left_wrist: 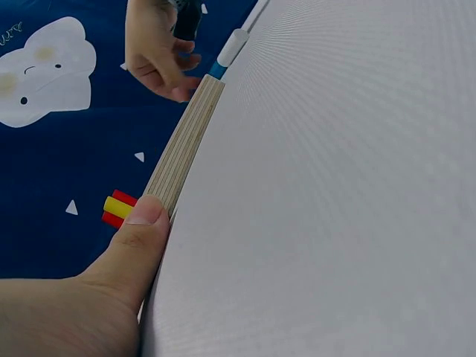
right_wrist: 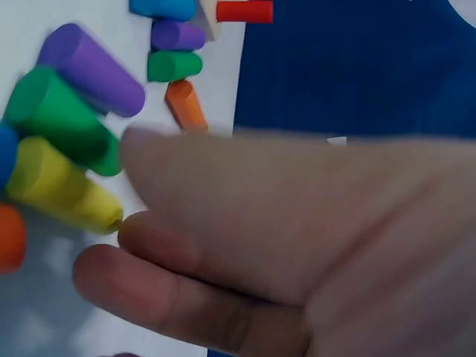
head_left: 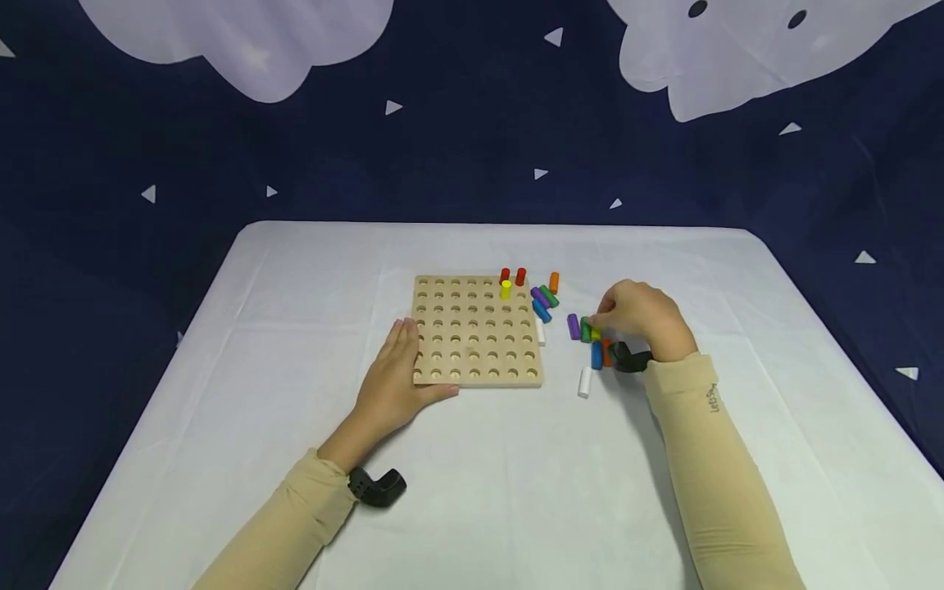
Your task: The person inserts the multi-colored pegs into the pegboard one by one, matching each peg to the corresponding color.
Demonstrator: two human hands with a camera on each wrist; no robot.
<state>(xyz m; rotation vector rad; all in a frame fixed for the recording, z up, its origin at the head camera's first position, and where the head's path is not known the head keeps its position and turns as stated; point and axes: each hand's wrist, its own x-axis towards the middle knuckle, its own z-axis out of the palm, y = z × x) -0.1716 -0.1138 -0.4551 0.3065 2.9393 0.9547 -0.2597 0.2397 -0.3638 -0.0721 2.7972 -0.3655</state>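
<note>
A square wooden pegboard (head_left: 476, 330) with rows of round holes lies on the table. Two red pegs (head_left: 520, 277) and a yellow peg (head_left: 506, 289) stand upright at its far right corner. My left hand (head_left: 389, 378) steadies the near left corner, its fingers straight along the left side and its thumb (left_wrist: 146, 216) against the near edge. To the right of the board, my right hand (head_left: 640, 313) reaches down over loose pegs. Its fingertips are right at the end of a lying yellow peg (right_wrist: 63, 186), beside a green peg (right_wrist: 59, 115), with thumb and fingers apart.
Around the right hand lie a purple peg (head_left: 574, 327), a blue peg (head_left: 596, 356), an orange peg (head_left: 608, 353) and a white peg (head_left: 585, 383). More loose pegs, including another orange peg (head_left: 555, 283), lie along the board's right side. A dark blue cloth hangs behind the white table (head_left: 472, 483).
</note>
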